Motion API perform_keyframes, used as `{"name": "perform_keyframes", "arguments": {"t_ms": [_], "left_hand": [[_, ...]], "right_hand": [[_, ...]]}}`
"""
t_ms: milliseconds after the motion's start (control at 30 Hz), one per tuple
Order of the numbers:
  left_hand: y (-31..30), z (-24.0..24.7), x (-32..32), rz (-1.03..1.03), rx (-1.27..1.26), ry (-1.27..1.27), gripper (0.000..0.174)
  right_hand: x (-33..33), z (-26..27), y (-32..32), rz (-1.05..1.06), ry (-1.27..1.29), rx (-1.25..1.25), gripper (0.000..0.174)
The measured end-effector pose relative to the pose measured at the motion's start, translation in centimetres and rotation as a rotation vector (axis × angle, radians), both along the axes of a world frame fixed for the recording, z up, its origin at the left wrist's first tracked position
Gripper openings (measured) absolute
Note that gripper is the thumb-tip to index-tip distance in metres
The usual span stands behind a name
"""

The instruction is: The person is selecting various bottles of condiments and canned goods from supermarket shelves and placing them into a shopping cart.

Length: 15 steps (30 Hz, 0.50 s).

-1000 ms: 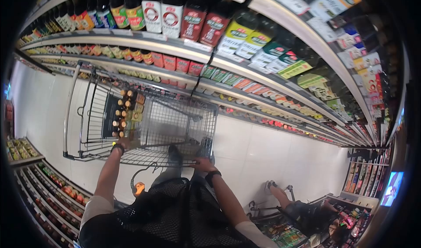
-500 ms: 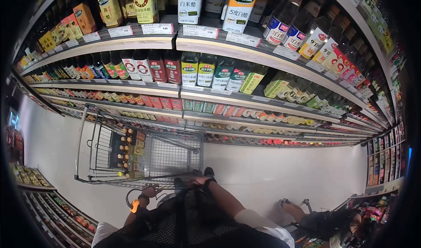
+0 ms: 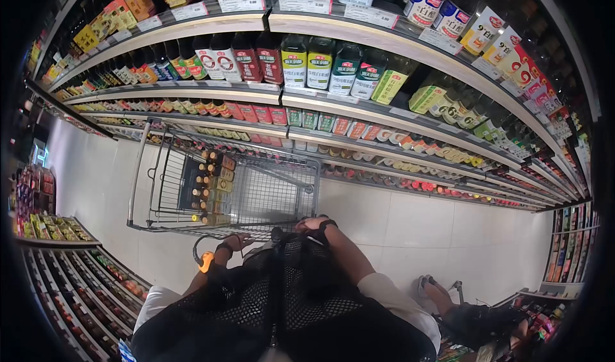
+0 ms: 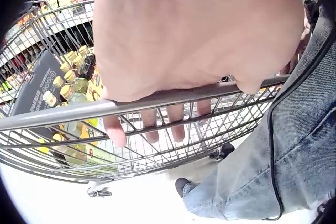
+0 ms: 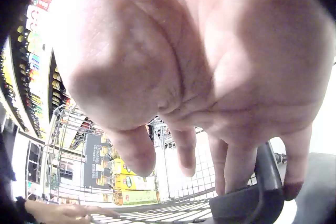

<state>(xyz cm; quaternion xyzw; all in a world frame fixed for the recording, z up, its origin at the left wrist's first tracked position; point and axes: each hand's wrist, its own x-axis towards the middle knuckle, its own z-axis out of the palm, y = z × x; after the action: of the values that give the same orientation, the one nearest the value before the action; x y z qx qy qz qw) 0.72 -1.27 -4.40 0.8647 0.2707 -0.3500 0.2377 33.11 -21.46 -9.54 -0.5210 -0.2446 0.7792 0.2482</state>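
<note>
A wire shopping cart [image 3: 269,198] stands crosswise in front of me. Over its near top rail lies my left hand [image 3: 237,241]; in the left wrist view, the fingers [image 4: 177,129] hang down on the far side and the thumb is on the near side. My right hand [image 3: 312,224] rests at the near right corner, its fingers spread and fairly straight around a black plastic corner piece [image 5: 241,203]. Against the cart's dark panel [image 4: 37,85], several bottles [image 3: 214,186] stand in a row. One with a yellow cap [image 3: 195,218] is at the near end.
Shelves [image 3: 211,90] packed with sauce and vinegar bottles run along the far side of the cart. An orange clip [image 3: 205,261] on a dark cable hangs by my left wrist. Another person [image 3: 474,320] is at the lower right, by a display. More shelving [image 3: 70,298] fills the lower left.
My left hand was inside the cart at the near end of the bottle row; it has drawn back to the near rail. The yellow-capped bottle now stands in the row. My right hand stays by the corner.
</note>
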Motion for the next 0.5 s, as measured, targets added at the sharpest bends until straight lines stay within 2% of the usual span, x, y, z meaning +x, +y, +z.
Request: {"name": "perform_keyframes", "arguments": {"t_ms": [33,100,133,167,233,267,300,367,500], "left_hand": [[0.2,0.1,-0.1,-0.006,-0.06,-0.071,0.065],[0.2,0.6,-0.3,0.008,-0.038,-0.018,0.064],[-0.1,1.7,0.4,0.039,-0.084,-0.023,0.064],[-0.1,0.5,1.0,-0.005,-0.099,-0.08,0.067],[-0.5,1.7,0.6,0.03,-0.048,-0.006,0.071],[-0.4,2.1,1.2,0.044,-0.1,0.002,0.073],[-0.6,2.3,1.6,0.058,-0.152,0.01,0.074],[-1.0,0.7,1.8,0.072,-0.12,0.028,0.076],[-1.7,3.5,3.1,0.041,-0.079,0.027,0.071]], "right_hand": [[0.0,0.2,-0.1,0.008,-0.048,0.026,0.032],[0.0,2.2,0.3,0.042,-0.094,0.062,0.031],[0.4,4.9,-0.2,0.1,-0.255,0.111,0.031],[1.1,6.8,-1.0,0.141,-0.418,0.157,0.032],[0.5,-4.4,-0.6,0.186,-0.46,0.312,0.034],[0.7,-3.4,-1.1,0.164,-0.455,0.207,0.033],[1.2,-4.6,-1.6,0.156,-0.319,0.078,0.052],[1.7,-1.7,-2.8,0.172,-0.465,0.198,0.051],[1.5,-2.7,-3.8,0.06,-0.392,0.055,0.048]]}}
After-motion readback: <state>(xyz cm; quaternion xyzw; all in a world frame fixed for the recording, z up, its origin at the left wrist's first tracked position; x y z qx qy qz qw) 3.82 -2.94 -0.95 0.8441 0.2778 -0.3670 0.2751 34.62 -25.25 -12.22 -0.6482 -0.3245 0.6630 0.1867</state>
